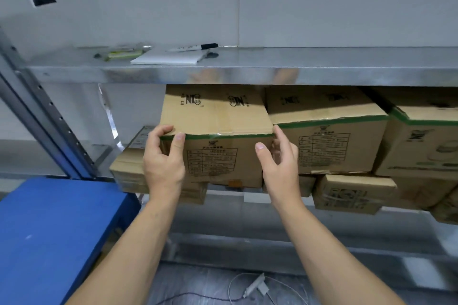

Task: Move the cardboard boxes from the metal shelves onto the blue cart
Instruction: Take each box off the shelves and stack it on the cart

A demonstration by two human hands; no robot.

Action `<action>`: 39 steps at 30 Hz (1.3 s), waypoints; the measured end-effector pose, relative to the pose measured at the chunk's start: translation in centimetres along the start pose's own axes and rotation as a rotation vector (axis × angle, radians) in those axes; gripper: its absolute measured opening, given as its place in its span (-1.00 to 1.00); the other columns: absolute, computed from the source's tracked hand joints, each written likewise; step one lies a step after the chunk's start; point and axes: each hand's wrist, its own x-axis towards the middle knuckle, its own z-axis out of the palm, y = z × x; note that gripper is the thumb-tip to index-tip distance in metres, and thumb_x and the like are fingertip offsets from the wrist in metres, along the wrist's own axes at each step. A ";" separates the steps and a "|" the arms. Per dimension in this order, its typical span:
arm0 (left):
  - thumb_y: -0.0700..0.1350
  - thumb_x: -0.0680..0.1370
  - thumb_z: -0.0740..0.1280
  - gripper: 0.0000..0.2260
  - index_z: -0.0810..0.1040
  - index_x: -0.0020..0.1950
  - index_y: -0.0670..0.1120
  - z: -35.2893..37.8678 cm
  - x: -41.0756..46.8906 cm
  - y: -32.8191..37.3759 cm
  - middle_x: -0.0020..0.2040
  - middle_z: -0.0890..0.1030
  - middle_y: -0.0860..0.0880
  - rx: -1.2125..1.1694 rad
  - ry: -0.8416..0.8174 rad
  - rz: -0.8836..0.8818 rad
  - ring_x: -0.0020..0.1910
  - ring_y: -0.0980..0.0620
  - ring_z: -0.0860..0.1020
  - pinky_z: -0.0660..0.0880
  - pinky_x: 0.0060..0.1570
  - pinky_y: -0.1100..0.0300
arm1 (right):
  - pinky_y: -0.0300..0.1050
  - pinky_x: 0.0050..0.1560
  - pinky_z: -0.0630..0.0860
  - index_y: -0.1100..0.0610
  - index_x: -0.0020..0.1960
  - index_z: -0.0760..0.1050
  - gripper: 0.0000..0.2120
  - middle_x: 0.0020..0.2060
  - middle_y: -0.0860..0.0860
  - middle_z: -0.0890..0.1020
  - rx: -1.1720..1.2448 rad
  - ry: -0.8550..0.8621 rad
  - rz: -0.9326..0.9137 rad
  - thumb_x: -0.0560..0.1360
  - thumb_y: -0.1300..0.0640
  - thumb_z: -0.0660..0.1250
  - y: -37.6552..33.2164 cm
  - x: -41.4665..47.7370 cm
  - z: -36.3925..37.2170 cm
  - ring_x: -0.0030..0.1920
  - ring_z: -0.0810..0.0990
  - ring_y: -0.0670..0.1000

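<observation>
Nearest me, low on my left, is the blue flat-topped cart point(49, 230), well below the boxes, with no box on the part I can see. On the grey floor between my forearms lies a white cable with a small adapter point(255, 285). My left hand point(163, 163) grasps the upper left front corner of a brown cardboard box with a green tape band point(218, 116): the fingers curl over the top edge and the thumb presses flat on the printed front face. My right hand point(280, 163) takes the box's right front edge, thumb on the front face and fingers reaching up along the side, slipped into the gap beside the neighbouring cardboard box point(329, 146); how far those fingers wrap behind I cannot tell. The box I hold is still in the racking, resting on a layer of smaller cardboard boxes point(352, 193) and just under the shiny metal shelf point(347, 67). Another green-taped box point(426, 146) stands further right. On top of that shelf, farther back, lie a white notepad point(168, 58), a black-capped marker point(195, 47) and a blurred green and yellow item point(124, 53), all before a pale wall.
</observation>
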 end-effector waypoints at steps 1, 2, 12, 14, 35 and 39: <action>0.04 0.58 0.36 -0.84 0.49 0.15 0.16 -0.5 -0.4 0.1 0.06 0.56 0.15 0.001 0.024 -0.004 0.09 0.10 0.55 0.49 0.04 0.36 | 0.04 0.41 0.38 -0.20 0.48 0.31 -0.49 0.29 -0.10 0.36 0.003 -0.011 -0.016 0.56 -0.09 0.35 -0.2 -0.1 -0.1 0.31 0.40 -0.13; 0.03 0.58 0.36 -0.84 0.49 0.15 0.16 -1.1 -0.8 0.3 0.05 0.55 0.19 0.007 0.048 -0.011 0.07 0.13 0.54 0.46 -0.02 0.45 | 0.03 0.41 0.38 -0.19 0.47 0.34 -0.50 0.28 -0.11 0.37 0.009 -0.024 -0.032 0.56 -0.08 0.35 -0.4 -0.3 -0.1 0.31 0.39 -0.17; -0.04 0.58 0.38 -0.82 0.52 0.17 0.08 -7.6 -5.3 1.9 0.04 0.58 0.16 0.032 0.222 0.005 -0.01 0.27 0.52 0.43 -0.03 0.45 | 0.04 0.45 0.35 -0.24 0.42 0.34 -0.52 0.37 -0.26 0.45 0.146 -0.283 -0.072 0.55 -0.05 0.38 -1.8 -3.7 2.2 0.38 0.38 -0.22; -0.06 0.58 0.39 -0.81 0.53 0.18 0.05 -8.9 -6.2 2.2 0.10 0.59 0.08 0.023 0.269 0.015 0.03 0.20 0.53 0.45 0.02 0.40 | 0.02 0.43 0.37 -0.27 0.39 0.34 -0.55 0.35 -0.25 0.46 0.149 -0.313 -0.092 0.55 -0.03 0.38 -2.2 -4.7 2.9 0.37 0.40 -0.21; 0.13 0.50 0.42 -0.75 0.52 0.16 0.26 -28.4 -10.2 -0.3 0.21 0.57 0.03 0.251 0.730 -0.090 0.21 0.05 0.54 0.50 0.24 0.01 | 0.04 0.33 0.46 -0.32 0.30 0.42 -0.58 0.28 -0.12 0.42 0.180 -0.751 -0.103 0.48 -0.14 0.42 -6.2 -14.3 21.2 0.24 0.42 -0.20; 0.03 0.52 0.44 -0.66 0.50 0.26 0.23 -32.3 -9.8 -2.1 0.21 0.46 0.14 0.306 0.770 -0.163 0.17 0.36 0.45 0.40 0.16 0.44 | -0.01 0.35 0.43 -0.26 0.36 0.43 -0.53 0.27 -0.17 0.41 0.162 -0.869 -0.097 0.48 -0.12 0.44 -5.8 -16.3 26.0 0.21 0.37 -0.34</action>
